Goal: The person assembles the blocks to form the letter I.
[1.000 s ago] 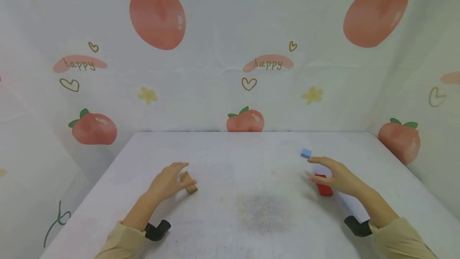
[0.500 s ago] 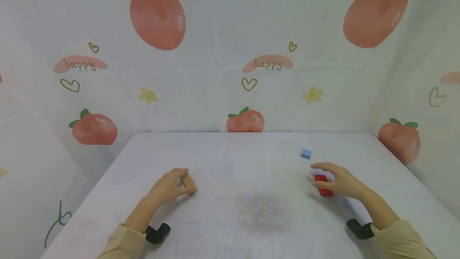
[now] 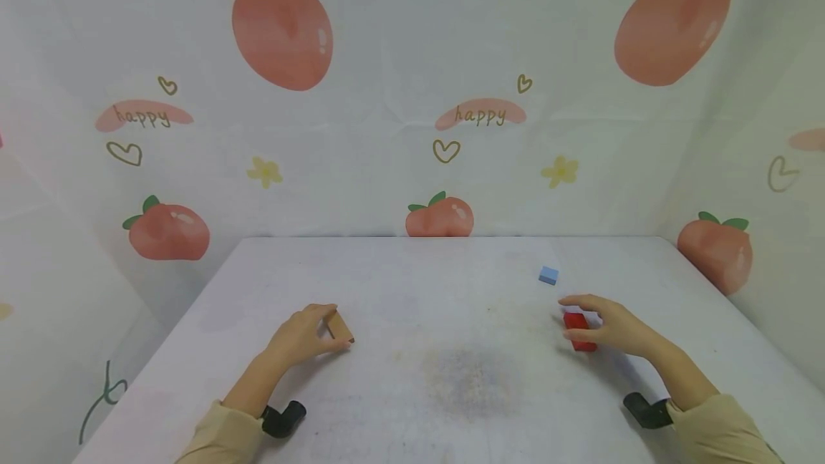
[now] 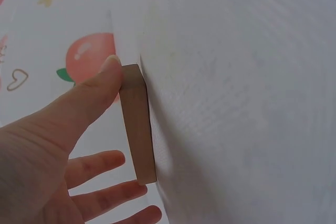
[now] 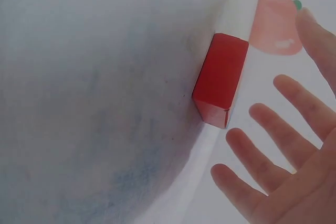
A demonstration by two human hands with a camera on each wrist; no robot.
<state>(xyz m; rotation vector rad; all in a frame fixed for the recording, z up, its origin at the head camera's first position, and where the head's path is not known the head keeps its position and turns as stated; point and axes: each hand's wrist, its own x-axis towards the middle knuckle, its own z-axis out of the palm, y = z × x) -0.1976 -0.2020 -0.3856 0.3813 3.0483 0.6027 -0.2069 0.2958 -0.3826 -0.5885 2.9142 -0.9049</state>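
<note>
L hand [image 3: 296, 336] fingers look to pinch wooden block [image 3: 340, 328] end-to-end; R hand [image 3: 615, 326] fingers wide abt red block [image 5: 222, 72], no contact seen. Both on tabletop [image 3: 412, 299]. We judge step = grasping; next calls for R fingers closing.

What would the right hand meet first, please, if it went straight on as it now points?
The right hand would probably meet the red block, which lies ahead of its fingers in the right wrist view; depth is unclear.
</note>
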